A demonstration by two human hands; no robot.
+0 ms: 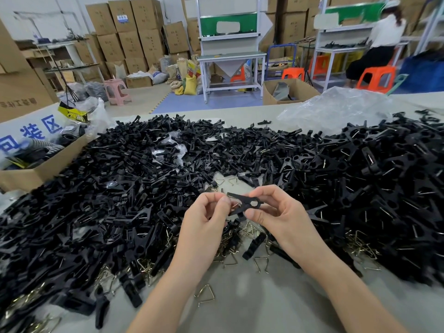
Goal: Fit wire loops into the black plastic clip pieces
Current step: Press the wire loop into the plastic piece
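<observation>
Between my two hands, above the table's middle, I hold a black plastic clip [245, 203]. My right hand [271, 210] pinches its right half between thumb and fingers. My left hand [209, 212] pinches at the clip's left end, where a bit of wire loop [236, 205] shows between the jaws. Loose triangular wire loops [205, 294] lie on the grey table [252, 308] below my wrists. A large heap of black clip pieces [120, 188] covers the table on the left. Another heap of clips [384, 183], many with wire in them, lies on the right.
An open cardboard box [36, 162] with packaged goods stands at the table's left edge. A crumpled clear plastic bag [336, 109] lies at the back right. Beyond the table are workbenches, stacked cartons, orange stools and a seated person [382, 42].
</observation>
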